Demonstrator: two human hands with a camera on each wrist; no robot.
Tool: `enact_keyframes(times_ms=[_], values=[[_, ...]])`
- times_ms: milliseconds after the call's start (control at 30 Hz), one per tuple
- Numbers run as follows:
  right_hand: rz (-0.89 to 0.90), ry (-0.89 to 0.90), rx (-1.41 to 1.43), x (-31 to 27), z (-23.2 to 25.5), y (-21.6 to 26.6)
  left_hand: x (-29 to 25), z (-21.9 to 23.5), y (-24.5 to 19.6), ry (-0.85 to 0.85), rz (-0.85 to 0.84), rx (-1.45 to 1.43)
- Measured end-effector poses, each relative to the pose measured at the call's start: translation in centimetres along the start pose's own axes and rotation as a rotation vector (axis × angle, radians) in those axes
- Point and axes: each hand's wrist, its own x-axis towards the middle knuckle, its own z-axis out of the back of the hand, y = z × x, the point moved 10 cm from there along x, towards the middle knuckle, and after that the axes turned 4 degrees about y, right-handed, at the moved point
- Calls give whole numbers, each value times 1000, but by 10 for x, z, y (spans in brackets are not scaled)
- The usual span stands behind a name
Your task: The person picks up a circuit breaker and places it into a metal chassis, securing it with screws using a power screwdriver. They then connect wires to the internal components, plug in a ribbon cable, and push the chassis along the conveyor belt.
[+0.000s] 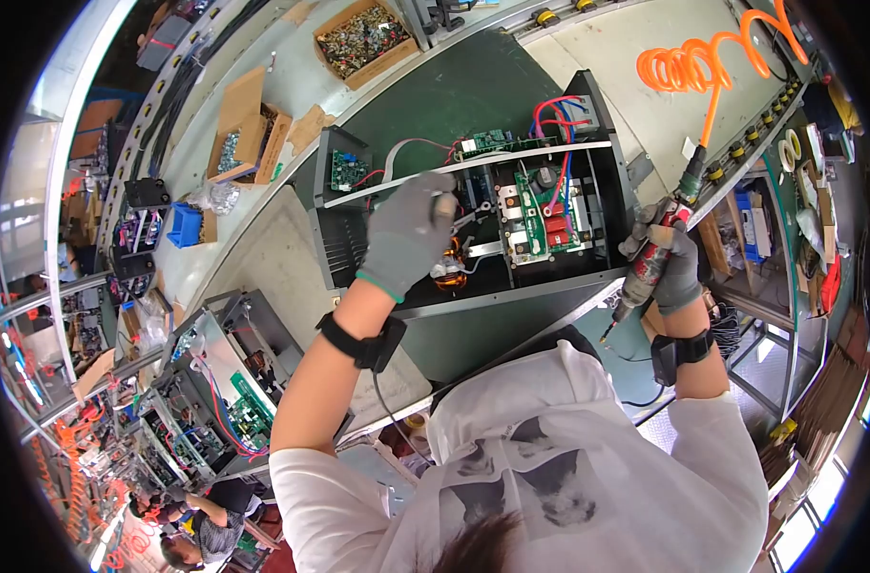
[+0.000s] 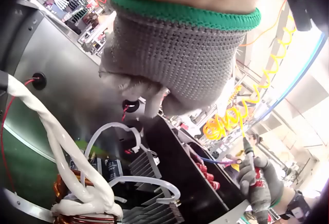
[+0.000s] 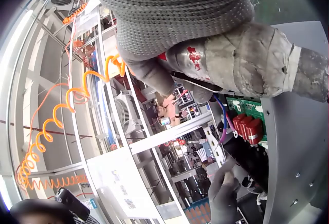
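My gloved left hand (image 1: 411,234) is over the left part of an open black metal chassis (image 1: 511,298). In the left wrist view the left hand's fingers (image 2: 154,98) are curled above white sleeved cables (image 2: 72,147) and heatsink fins; no object shows in them, though the palm is hidden. My gloved right hand (image 1: 678,263) grips a red and grey, tape-wrapped power screwdriver (image 1: 648,272) beside the chassis's right end, its bit pointing down and left. Inside the chassis lie a green circuit board (image 1: 532,224) with red components, a copper coil (image 1: 449,275) and red and blue wires.
An orange coiled air hose (image 1: 683,67) leads to the screwdriver. Cardboard boxes of small parts (image 1: 363,43) and a blue bin (image 1: 184,225) stand at the upper left. Another open chassis (image 1: 230,382) is at the lower left, with a person (image 1: 206,530) farther away.
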Motion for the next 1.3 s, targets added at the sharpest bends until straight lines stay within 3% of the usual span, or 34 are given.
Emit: enact_keyframes(times_ms=[33, 100, 167, 233, 267, 400, 467, 867, 1167, 1300], values=[[1, -10, 7, -1, 1, 0, -3, 8, 0, 3, -2, 4], [4, -22, 15, -1, 2, 0, -18, 0, 34, 330, 376, 317], [6, 3, 9, 0, 0, 0, -25, -8, 36, 406, 402, 264], [5, -8, 15, 0, 0, 0, -30, -24, 30, 495, 321, 322], [5, -22, 19, -1, 1, 0, -32, -28, 32, 400, 233, 279], [34, 12, 1, -1, -5, 4, -32, -41, 45, 371, 160, 122], [37, 8, 3, -2, -4, 3, -31, -37, 32, 274, 19, 72], [31, 7, 69, -2, 2, -1, -30, -41, 21, -88, -77, 32], [56, -33, 42, -4, 6, 3, -31, -40, 20, -101, 2, 111], [119, 61, 21, -6, -31, 28, -31, -44, 21, -72, 36, 206]])
